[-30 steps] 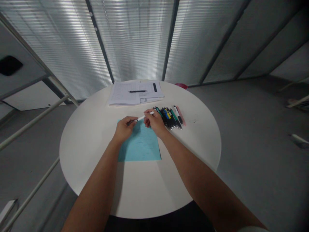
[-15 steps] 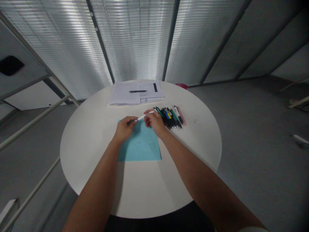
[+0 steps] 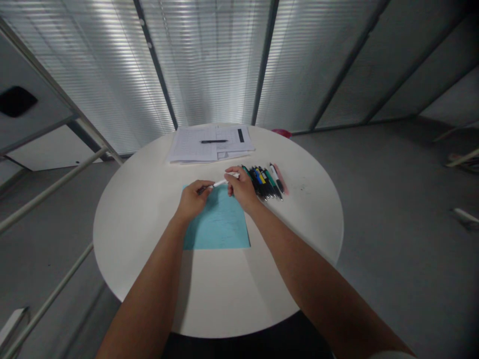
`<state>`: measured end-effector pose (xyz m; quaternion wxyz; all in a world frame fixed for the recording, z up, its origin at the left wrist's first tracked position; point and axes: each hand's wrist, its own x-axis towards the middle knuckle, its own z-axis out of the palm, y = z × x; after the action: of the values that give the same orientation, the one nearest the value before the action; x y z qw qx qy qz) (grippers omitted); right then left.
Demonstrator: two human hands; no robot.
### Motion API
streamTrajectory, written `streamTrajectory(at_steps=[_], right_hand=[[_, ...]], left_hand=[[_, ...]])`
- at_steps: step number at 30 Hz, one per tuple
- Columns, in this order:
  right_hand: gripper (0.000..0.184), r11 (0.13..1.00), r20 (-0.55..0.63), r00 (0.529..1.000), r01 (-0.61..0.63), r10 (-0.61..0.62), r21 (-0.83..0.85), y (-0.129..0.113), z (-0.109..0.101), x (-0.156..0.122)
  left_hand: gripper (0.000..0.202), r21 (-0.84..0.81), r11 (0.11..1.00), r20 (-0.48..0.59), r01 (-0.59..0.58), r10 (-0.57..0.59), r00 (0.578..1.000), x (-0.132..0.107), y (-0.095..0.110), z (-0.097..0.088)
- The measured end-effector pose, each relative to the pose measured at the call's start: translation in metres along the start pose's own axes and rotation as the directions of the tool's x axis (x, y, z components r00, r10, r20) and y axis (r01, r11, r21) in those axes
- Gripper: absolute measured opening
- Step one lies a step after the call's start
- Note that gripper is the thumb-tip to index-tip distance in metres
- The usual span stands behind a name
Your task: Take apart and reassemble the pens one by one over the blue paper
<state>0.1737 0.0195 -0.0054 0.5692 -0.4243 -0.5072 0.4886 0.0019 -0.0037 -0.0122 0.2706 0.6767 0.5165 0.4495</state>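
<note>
Between my two hands is a white pen (image 3: 220,183) with a dark end, tilted up to the right. My left hand (image 3: 194,198) pinches its dark lower-left end between thumb and fingers. With bent fingers, my right hand (image 3: 240,186) grips the upper-right part of the pen. Both hands are over the top edge of a light blue sheet or folder (image 3: 219,224). Just right of my right hand lies a row of several pens (image 3: 265,183), mostly dark with green, blue and yellow parts. A white pen with a black grip (image 3: 276,175) lies at the row's right end, beside a pink strip (image 3: 283,180).
A stack of printed papers (image 3: 190,144) sits at the far side of the round white table (image 3: 130,224), with a black pen (image 3: 214,141) on top. Metal rails (image 3: 48,192) stand at the left. Behind the table are windows with blinds (image 3: 213,60).
The fingers of my right hand have shifted slightly on the white pen, and that hand has moved a little to the right. My left hand stays in place.
</note>
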Motion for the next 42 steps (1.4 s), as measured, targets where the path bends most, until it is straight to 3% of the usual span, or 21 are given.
streamTrajectory(at_steps=[8,13,21,29,36,42], right_hand=[[0.013,0.969,0.101,0.994,-0.072,0.049,0.238,-0.0027,-0.0019,0.0002],[0.018,0.954,0.104,0.991,-0.112,0.085,0.279,-0.004,-0.0031,-0.0015],[0.031,0.958,0.133,0.979,-0.181,0.154,0.221,-0.0071,-0.0031,-0.0034],[0.039,0.981,0.132,0.984,-0.136,0.118,0.135,-0.0062,-0.0003,-0.0044],[0.029,0.991,0.018,0.998,-0.068,0.067,0.119,-0.002,0.0016,-0.0013],[0.019,0.996,0.033,0.997,-0.065,0.063,0.062,-0.006,0.0015,-0.004]], left_hand=[[0.026,-0.025,0.999,-0.011,0.025,-0.025,1.0,0.0005,-0.0039,0.0015],[0.026,-0.03,0.999,-0.011,0.014,-0.014,1.0,0.0004,-0.0028,0.0011],[0.03,-0.011,0.999,-0.006,0.031,-0.031,0.999,-0.0004,-0.0003,0.0013],[0.029,-0.012,1.0,-0.006,0.013,-0.013,1.0,0.0001,-0.0009,0.0012],[0.027,-0.02,0.999,0.002,0.03,-0.03,1.0,-0.0003,0.0005,0.0012],[0.027,-0.006,0.999,0.007,0.035,-0.035,0.999,-0.0001,0.0019,0.0007]])
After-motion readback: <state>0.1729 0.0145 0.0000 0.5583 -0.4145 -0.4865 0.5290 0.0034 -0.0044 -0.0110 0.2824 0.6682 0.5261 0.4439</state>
